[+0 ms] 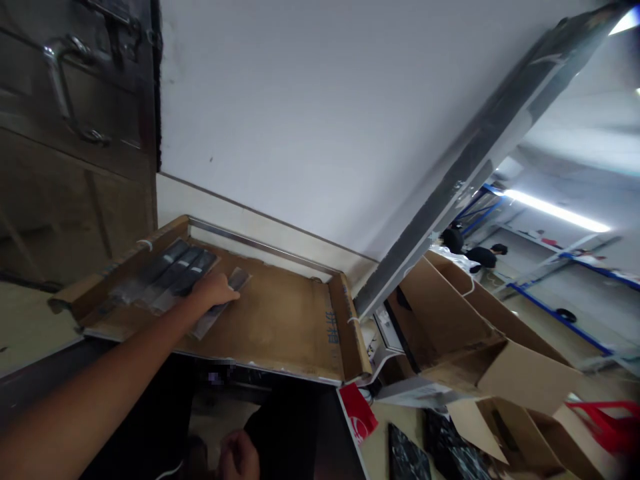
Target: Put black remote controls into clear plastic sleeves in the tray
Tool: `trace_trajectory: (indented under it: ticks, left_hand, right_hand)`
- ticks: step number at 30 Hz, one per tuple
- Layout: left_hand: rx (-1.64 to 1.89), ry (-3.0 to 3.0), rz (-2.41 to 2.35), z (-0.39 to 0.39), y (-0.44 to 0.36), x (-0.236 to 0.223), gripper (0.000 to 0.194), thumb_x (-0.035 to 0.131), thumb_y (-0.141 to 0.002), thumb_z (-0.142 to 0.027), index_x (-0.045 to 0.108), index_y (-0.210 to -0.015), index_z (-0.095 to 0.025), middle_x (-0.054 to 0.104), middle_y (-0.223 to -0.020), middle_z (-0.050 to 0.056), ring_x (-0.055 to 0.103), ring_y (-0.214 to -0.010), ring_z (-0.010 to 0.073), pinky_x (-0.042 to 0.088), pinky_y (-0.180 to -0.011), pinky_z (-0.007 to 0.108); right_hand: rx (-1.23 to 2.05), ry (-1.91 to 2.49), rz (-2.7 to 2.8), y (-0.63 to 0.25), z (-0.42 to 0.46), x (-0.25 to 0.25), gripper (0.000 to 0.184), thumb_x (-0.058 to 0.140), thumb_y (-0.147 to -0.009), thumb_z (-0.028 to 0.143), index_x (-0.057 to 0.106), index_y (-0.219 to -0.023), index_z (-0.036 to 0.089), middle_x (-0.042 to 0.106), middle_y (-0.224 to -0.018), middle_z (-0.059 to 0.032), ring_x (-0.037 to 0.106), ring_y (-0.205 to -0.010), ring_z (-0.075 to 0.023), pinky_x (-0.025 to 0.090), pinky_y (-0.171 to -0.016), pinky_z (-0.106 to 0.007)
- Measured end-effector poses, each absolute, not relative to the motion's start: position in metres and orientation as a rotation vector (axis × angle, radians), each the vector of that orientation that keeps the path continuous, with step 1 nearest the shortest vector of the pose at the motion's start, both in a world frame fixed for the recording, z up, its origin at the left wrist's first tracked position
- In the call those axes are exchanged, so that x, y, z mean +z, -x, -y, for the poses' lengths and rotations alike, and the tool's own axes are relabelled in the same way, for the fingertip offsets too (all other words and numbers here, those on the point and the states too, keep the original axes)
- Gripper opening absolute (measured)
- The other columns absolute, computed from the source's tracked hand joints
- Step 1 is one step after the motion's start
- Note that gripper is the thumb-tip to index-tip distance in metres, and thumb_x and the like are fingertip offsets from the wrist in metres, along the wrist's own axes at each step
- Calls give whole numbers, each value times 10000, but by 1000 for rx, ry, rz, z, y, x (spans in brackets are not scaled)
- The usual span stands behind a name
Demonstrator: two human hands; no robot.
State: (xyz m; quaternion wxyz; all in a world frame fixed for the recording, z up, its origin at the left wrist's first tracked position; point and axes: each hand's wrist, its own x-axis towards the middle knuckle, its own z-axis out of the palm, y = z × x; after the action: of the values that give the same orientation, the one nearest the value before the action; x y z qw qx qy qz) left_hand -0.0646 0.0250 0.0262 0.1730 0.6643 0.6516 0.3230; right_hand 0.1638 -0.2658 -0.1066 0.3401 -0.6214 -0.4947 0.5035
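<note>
My left hand (pixel 215 291) reaches over a shallow cardboard tray (pixel 287 310) and is closed on a clear plastic packet (pixel 240 279) with something dark inside. The packet lies slanted, its lower end sticking out below my wrist. Just left of my hand, several similar clear packets (pixel 173 263) with dark contents and pale bands lie side by side in the tray. What exactly the packets contain I cannot make out. Low in the view, near my lap, my right hand (pixel 240 457) has its fingers curled in, and nothing shows in them.
Raised tray sides carry white ties. A white wall (pixel 300 120) stands behind, with a metal door (pixel 75 133) at left. Right of the tray are open cardboard boxes (pixel 450 313), a red packet (pixel 358 413) and black patterned packages (pixel 407 453). A person (pixel 485 257) is near the shelves.
</note>
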Motion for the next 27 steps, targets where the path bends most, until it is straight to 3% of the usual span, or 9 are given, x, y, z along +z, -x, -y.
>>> trace_trajectory:
  ticks: [3,6,9,12,15,19,22,27]
  left_hand:
    - [796,-1898,-1835,-1,54,31,329,770,-562,-385,494,-613,-212,665,-681,143,658,-665,314,458,-607,384]
    - [815,-1894,-1615,44,48,36,219,677,-650,-351,597,-766,-184,691,-774,77,660,-711,244,460,-640,317]
    - [1040,-1622,-1433,110,48,36,321,690,-690,-438,643,-894,-194,708,-827,38,665,-789,243,515,-723,321]
    - [1116,-1204,-1441,175,50,27,462,758,-653,-585,670,-918,-217,726,-824,41,681,-819,283,552,-744,347]
    - [1054,-908,-1589,221,51,10,541,776,-563,-702,669,-787,-221,705,-709,57,686,-733,323,566,-684,382]
    - [1075,-709,-1587,242,63,-19,579,762,-541,-749,711,-793,-231,741,-765,70,710,-773,349,591,-688,401]
    - [1029,-593,-1443,239,82,-35,573,709,-599,-774,713,-757,-224,731,-729,70,710,-732,347,594,-640,427]
    - [987,-534,-1326,227,103,-61,554,746,-663,-680,768,-897,-179,755,-811,82,716,-755,294,585,-642,367]
  right_hand:
    - [1307,1623,1262,-159,269,-102,284,652,-743,532,611,-731,252,565,-706,-38,615,-803,-272,533,-699,-360]
    - [1340,1593,1189,-152,270,-94,371,678,-718,605,585,-724,246,560,-694,-37,617,-797,-274,530,-724,-378]
    - [1497,1441,1051,-144,270,-81,525,704,-664,742,589,-816,253,621,-751,-50,647,-788,-283,534,-747,-413]
    - [1630,1177,954,-133,269,-63,755,753,-557,821,616,-1048,264,707,-983,-90,689,-919,-305,533,-842,-445]
    - [1782,1003,983,-114,266,-52,787,860,-521,709,641,-1112,239,715,-1080,-94,683,-1040,-300,505,-944,-438]
    - [1948,1221,916,-97,269,-60,687,937,-467,544,663,-991,194,705,-887,-52,696,-866,-264,545,-779,-388]
    - [2009,1389,843,-100,275,-69,727,940,-453,498,669,-1049,182,698,-802,-31,694,-747,-237,533,-682,-347]
    - [2080,1463,800,-104,277,-74,765,936,-474,457,673,-1126,156,714,-798,-21,661,-643,-164,499,-657,-289]
